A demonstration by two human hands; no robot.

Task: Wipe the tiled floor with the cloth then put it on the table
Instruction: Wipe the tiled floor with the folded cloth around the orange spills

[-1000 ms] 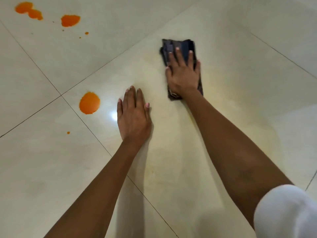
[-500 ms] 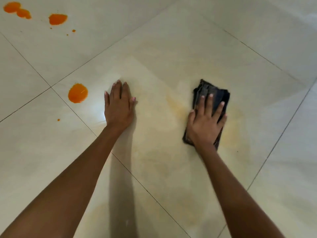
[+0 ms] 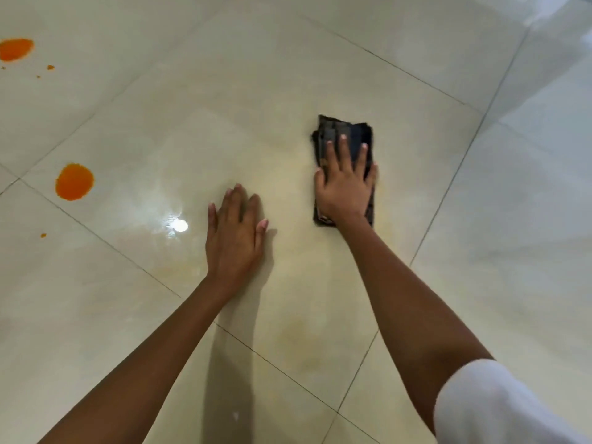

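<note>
Head view: my right hand (image 3: 346, 190) lies flat with fingers spread, pressing the folded cloth (image 3: 347, 126) onto the tiled floor (image 3: 288, 75). The cloth's long axis runs in line with that forearm. Just beside it, my left hand (image 3: 235, 233) rests flat on bare tile, holding nothing. The orange spill (image 3: 74, 181) lies beyond the left hand, so I judge the next wipe must sweep leftward past it.

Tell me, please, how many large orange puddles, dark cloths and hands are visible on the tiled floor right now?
Large orange puddles: 2
Dark cloth: 1
Hands: 2, the left hand flat on the tile and the right hand pressing the cloth
Total: 5
The tiny orange specks are left out, as they are too small to count reliably.
</note>
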